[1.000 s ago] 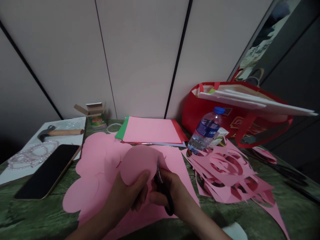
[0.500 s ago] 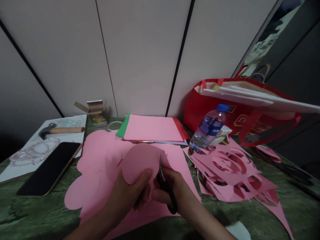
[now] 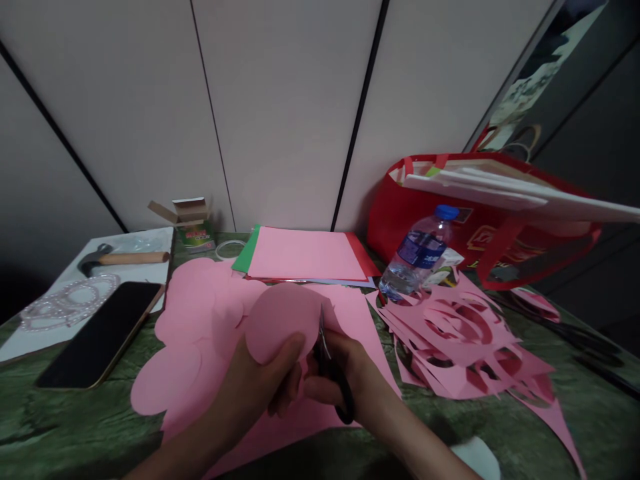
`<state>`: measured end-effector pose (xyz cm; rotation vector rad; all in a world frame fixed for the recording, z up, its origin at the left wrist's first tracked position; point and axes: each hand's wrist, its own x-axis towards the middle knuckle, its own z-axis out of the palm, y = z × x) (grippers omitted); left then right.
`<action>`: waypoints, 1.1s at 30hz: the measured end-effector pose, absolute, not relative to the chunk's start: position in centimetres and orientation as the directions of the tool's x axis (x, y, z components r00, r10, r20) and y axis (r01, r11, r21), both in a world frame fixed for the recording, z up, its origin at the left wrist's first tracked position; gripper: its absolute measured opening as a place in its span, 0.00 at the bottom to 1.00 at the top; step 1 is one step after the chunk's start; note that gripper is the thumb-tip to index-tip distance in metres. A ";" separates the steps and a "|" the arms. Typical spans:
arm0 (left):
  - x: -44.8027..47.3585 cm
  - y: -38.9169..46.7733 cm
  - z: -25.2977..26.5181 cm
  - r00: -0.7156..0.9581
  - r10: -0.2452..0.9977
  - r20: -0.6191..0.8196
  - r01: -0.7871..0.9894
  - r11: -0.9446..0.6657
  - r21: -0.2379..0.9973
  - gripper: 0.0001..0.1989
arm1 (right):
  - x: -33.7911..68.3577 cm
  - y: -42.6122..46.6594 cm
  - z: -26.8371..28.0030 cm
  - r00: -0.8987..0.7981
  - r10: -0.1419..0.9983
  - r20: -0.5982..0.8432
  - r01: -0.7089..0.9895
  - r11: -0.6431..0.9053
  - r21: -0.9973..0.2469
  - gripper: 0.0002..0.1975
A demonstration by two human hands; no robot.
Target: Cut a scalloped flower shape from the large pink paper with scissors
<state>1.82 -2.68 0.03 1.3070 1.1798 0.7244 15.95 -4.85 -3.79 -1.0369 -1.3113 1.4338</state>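
Between thumb and fingers, my left hand grips a round piece of pink paper. My right hand is closed around black-handled scissors, their blades pointing away from me along the right edge of the round piece. Part of the handles is hidden by my fingers. Beneath both hands lie large pink paper sheets. Several cut pink rounds overlap in a heap to the left.
Pink paper offcuts pile up at right, beside a tilted water bottle and a red bag. Stacked coloured paper lies behind. At left are a phone, a hammer, bead strings and a small open box.
Almost nothing differs. The whole view has shifted very slightly, while both hands keep their hold on the paper and the scissors.
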 end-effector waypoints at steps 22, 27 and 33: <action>1.7 -2.6 -0.5 0.302 0.918 -0.256 0.229 0.190 0.955 0.22 | 15.9 -4.8 -3.9 -0.200 0.979 -0.025 -0.055 -0.037 -0.998 0.15; 1.7 -2.7 -0.3 0.309 0.916 -0.258 0.213 0.197 0.957 0.20 | 16.0 -4.9 -3.7 -0.207 0.978 -0.023 -0.066 -0.038 -0.997 0.16; 1.8 -2.8 -0.3 0.298 0.925 -0.235 0.228 0.170 0.959 0.21 | 15.8 -5.0 -3.7 -0.175 0.984 -0.039 -0.075 -0.053 -0.996 0.16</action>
